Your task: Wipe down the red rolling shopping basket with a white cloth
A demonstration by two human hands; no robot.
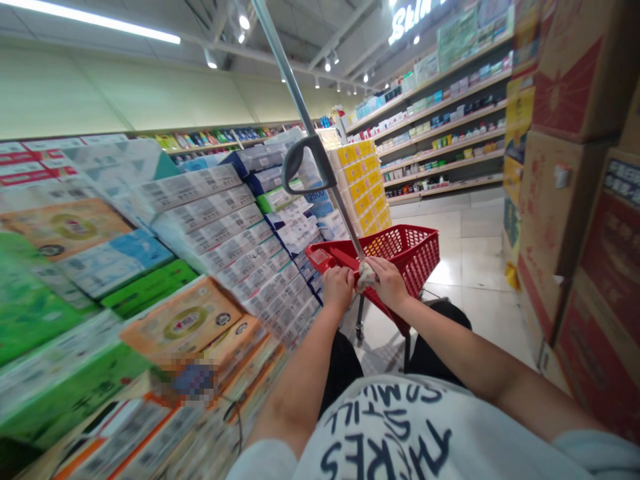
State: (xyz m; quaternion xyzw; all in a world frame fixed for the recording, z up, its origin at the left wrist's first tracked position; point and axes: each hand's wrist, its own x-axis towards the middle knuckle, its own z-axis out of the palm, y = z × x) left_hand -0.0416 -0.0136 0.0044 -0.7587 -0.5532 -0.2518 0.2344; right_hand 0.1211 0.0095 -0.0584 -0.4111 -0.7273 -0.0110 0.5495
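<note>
Standing between stacked paper-goods packs [235, 240] at ten o'clock and brown cartons [543, 213] at three, we have the red plastic shopping cart [425, 253] just ahead, toward one. Good handling, we judge, means pressing evenly with both arms and favouring the pale tiled floor [475, 230] beyond, so neither stack gets clipped. The grey pole [285, 65] leans toward eleven, its looped grip [324, 163] well above our hands; watching its overhang seems wise. Our left hand [339, 287] has its fingers curled over the cart's handle [320, 257]; our right hand [387, 277] wraps a small whitish item [367, 275] beside it, and we cannot tell whether those fingers also clasp the pole.

As for writing, the cartons' red print is too unclear to read. Our pale shirt [475, 440] carries dark letters, upside down to us, seemingly including "STILL". A lit sign [407, 20] at one seems to start "Skin"; a blue pack [317, 195] near twelve reads "2600".
</note>
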